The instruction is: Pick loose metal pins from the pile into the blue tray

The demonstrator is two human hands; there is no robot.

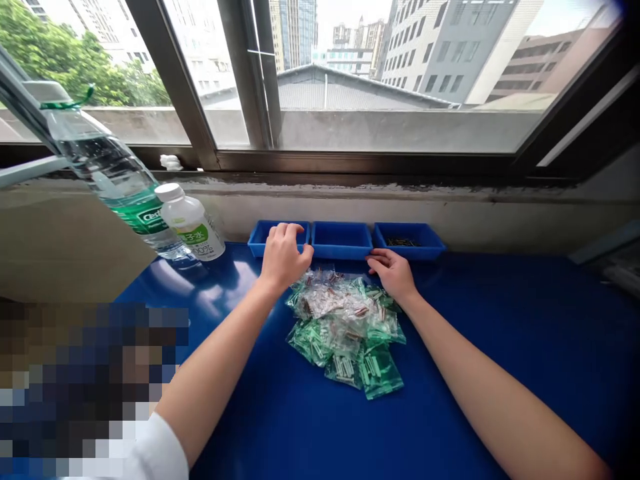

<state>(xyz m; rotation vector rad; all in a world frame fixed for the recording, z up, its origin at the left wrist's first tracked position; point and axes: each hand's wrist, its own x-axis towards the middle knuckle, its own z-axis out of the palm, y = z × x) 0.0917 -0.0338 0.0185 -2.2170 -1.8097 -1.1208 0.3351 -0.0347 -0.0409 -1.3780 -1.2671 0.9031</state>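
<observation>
The left hand [284, 259] curls loosely at the left blue bin [256, 249]; the right hand [397, 275] bends its fingers beside the middle bin [341, 252], perhaps steadying it. Either grip is impossible to tell. Packets [345, 320] lie piled before 3 wall-side bins, seemingly for easy reach.

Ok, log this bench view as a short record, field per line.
left hand: over left bin, fingers curled; grip unclear
right hand: fingertips by middle bin, near its front right corner
right bin: small dark pieces
front of bins: pile of clear and green packets
surface: blue tabletop
far left: large bottle, small bottle
</observation>
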